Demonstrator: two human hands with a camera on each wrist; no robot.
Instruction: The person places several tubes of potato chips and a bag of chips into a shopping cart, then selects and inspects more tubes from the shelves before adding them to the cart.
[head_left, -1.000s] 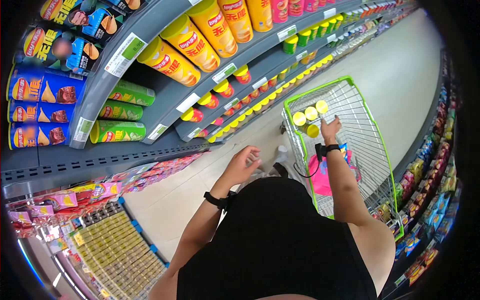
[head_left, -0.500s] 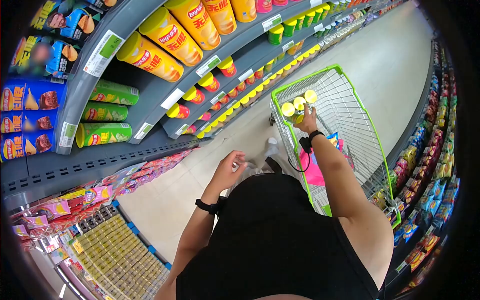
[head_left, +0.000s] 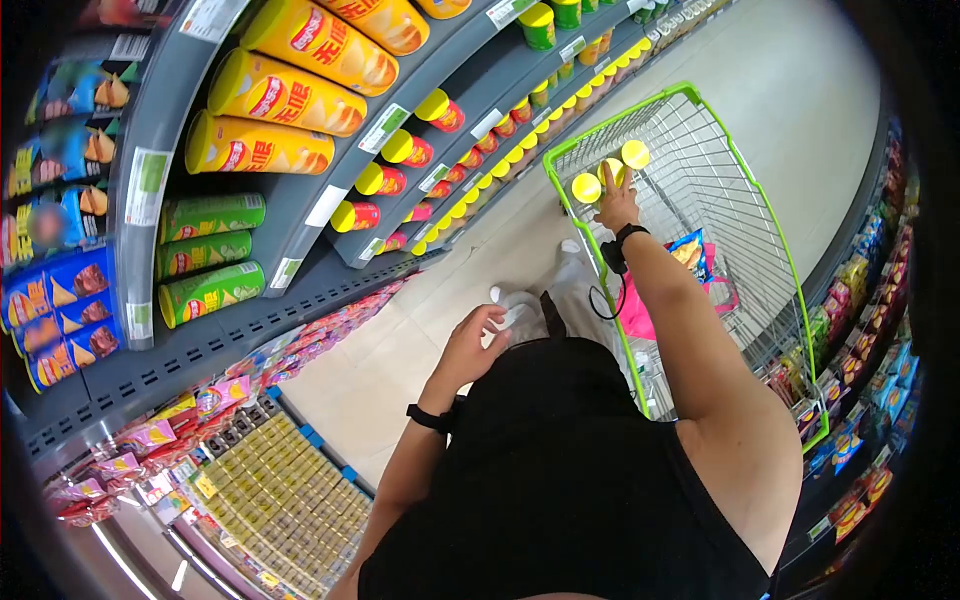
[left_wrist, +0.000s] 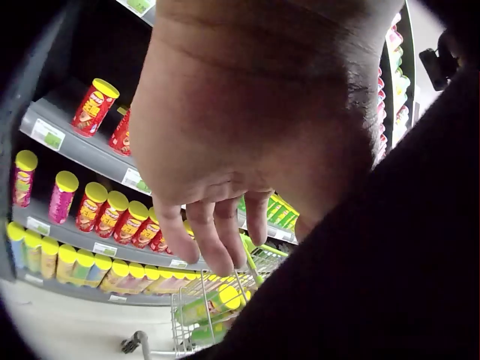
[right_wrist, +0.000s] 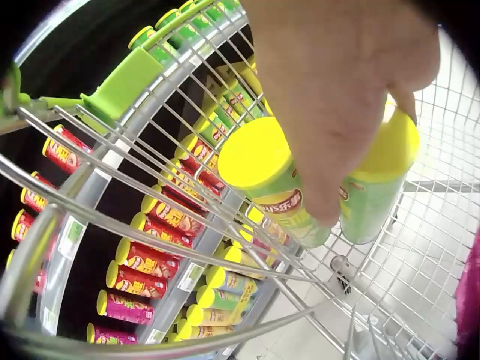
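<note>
Supermarket aisle, pale floor [head_left: 800,90], grey shelves [head_left: 300,215] along the left packed with yellow, green and red crisp tubes, more snack packets on racks lower left and down the right side. Ahead, a wire cart [head_left: 745,180] with a green rim, a pink bag [head_left: 640,320] and a crisp packet [head_left: 690,250] lying in its near half. At the cart's far left corner, three green cans [head_left: 586,187] with yellow lids, standing upright and close together. Right hand [head_left: 617,205] stretched out over those cans, wrist strapped with a black band; in the right wrist view, fingers [right_wrist: 330,150] laid down between two of the cans [right_wrist: 259,161], touching them at their tops, fairly straight, not wrapped round either; whether any pinch is made, cannot tell. Left hand [head_left: 470,350] held up near the chest, well apart from shelves and cart, holding nothing; in the left wrist view, fingers [left_wrist: 214,236] hanging loose and slightly curled, palm turned down, shelves of red and yellow tubes behind it.
</note>
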